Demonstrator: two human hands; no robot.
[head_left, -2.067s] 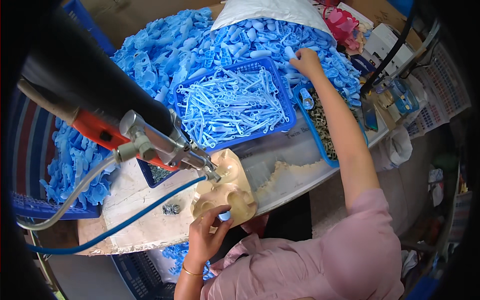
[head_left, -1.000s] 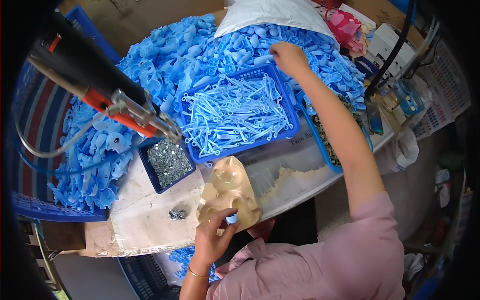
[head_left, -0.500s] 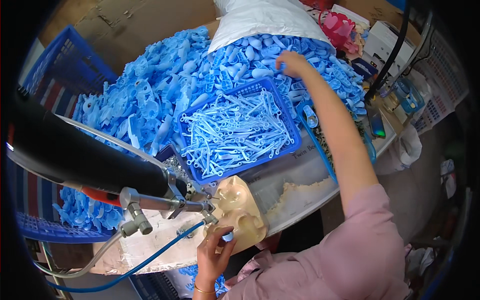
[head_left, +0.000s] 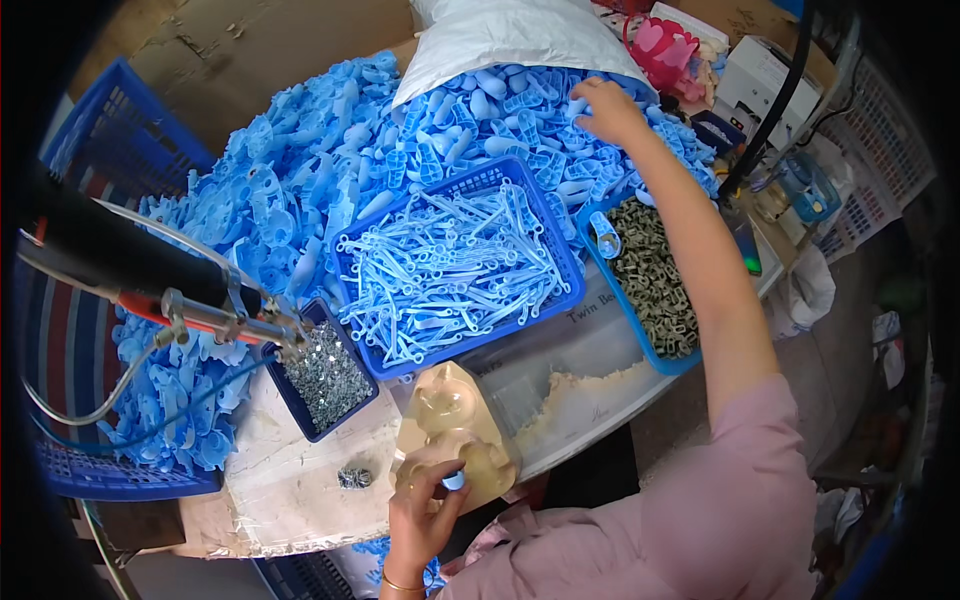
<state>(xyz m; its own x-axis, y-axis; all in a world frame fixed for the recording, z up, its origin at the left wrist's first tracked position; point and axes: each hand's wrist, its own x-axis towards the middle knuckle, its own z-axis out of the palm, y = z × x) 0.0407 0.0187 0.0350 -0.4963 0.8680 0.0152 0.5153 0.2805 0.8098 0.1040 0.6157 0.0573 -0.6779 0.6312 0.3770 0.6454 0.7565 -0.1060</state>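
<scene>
My left hand (head_left: 422, 512) is closed at the near edge of the table, pinching a small blue plastic part (head_left: 454, 480) between thumb and fingers. It is beside a tan moulded fixture (head_left: 442, 405) with rounded hollows. My right arm stretches to the far side, where my right hand (head_left: 610, 112) has its fingers bent round a blue plastic piece (head_left: 577, 106). That hand is over a heap of blue plastic shells (head_left: 500, 120) spilling from a white sack (head_left: 520, 40); its fingertips are partly lost among the pieces.
A blue basket (head_left: 575, 290) holds thin blue rods with ringed ends. Right of it, a blue tray (head_left: 655, 362) contains grey-green parts; a dark tray (head_left: 315, 432) of small metal pieces stands left. An air-driven tool (head_left: 240, 310) on an arm hangs at the left. Blue crates (head_left: 130, 120) line that side.
The air tool has swung left, away from the fixture, uncovering the metal-piece tray. My right hand has shifted slightly and curled its fingers. My left hand keeps its pinch. The view has shifted a little.
</scene>
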